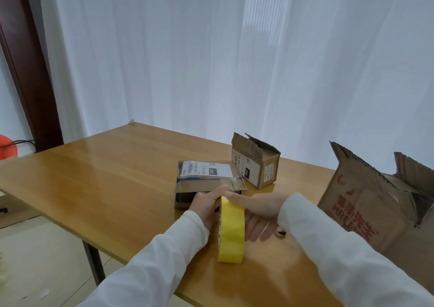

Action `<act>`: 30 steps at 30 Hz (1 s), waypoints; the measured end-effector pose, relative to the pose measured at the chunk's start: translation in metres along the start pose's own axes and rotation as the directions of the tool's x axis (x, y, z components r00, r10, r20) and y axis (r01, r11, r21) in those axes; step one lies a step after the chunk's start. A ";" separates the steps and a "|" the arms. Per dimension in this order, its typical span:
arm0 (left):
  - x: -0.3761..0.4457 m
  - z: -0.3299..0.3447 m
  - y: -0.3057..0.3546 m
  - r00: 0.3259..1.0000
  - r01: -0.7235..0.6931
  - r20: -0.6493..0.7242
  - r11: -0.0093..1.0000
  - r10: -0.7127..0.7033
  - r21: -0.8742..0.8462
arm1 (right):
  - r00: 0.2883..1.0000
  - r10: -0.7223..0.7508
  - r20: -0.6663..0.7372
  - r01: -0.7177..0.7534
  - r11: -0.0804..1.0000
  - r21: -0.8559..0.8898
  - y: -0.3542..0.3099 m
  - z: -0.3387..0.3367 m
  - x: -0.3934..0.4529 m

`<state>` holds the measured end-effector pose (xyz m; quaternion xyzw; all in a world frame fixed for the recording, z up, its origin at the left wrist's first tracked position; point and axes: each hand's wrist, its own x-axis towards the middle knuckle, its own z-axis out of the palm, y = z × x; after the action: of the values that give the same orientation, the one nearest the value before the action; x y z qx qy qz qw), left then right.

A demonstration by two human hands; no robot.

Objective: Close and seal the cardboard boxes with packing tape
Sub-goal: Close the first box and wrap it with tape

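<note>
Sleeves reach in over the desk's near edge. Left hand grips the tape, upright on edge near the middle; right hand lies flat-fingered against its far face. Flat box just behind, small box beyond, big box at the right edge, flaps up. Best to find the tape's loose end first, keeping the roll steady, then press flaps shut before pulling a strip.

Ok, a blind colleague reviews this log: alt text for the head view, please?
A person's left hand holds a yellow tape roll upright over a wooden table, right hand open beside it. Three cardboard boxes sit behind, unsealed.
</note>
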<state>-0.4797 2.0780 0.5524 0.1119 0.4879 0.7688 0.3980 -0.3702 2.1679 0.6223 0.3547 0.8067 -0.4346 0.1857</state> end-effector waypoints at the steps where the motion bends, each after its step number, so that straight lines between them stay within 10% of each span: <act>1: 0.000 0.001 0.001 1.000 -0.001 -0.012 1.000 0.001 0.004 | 1.000 -0.022 0.020 0.021 0.999 0.032 -0.003 0.005 -0.001; 6: -0.002 0.004 0.027 0.987 -0.109 -0.118 0.994 0.104 -0.032 | 0.993 -0.093 0.068 0.096 0.994 -0.044 0.001 -0.011 -0.014; 9: -0.006 -0.001 0.038 0.987 -0.110 -0.115 0.994 0.109 0.002 | 0.981 -0.119 -0.151 0.073 0.958 -0.279 0.006 -0.026 -0.022; 13: -0.016 -0.004 0.032 0.981 -0.170 -0.077 0.983 0.175 0.070 | 0.854 -0.132 -0.504 -0.190 0.822 -0.537 0.014 -0.032 -0.012; 18: -0.025 -0.006 0.027 0.965 -0.257 -0.018 0.956 0.262 0.142 | 0.842 -0.043 -0.538 -0.345 0.724 -0.597 0.025 -0.015 0.009; 23: -0.029 -0.008 0.024 0.956 -0.290 0.008 0.943 0.293 0.163 | 0.453 -0.607 -0.653 0.180 0.779 -0.600 -0.007 -0.019 -0.002; 30: -0.043 -0.003 0.037 0.945 -0.328 0.074 0.906 0.320 0.268 | 0.513 -0.812 -0.280 0.377 0.506 -0.776 -0.024 -0.012 0.021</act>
<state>-0.4714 2.0378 0.5913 0.2567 0.5594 0.7467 0.2522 -0.4020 2.1778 0.6295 0.0673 0.9847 -0.0337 -0.1574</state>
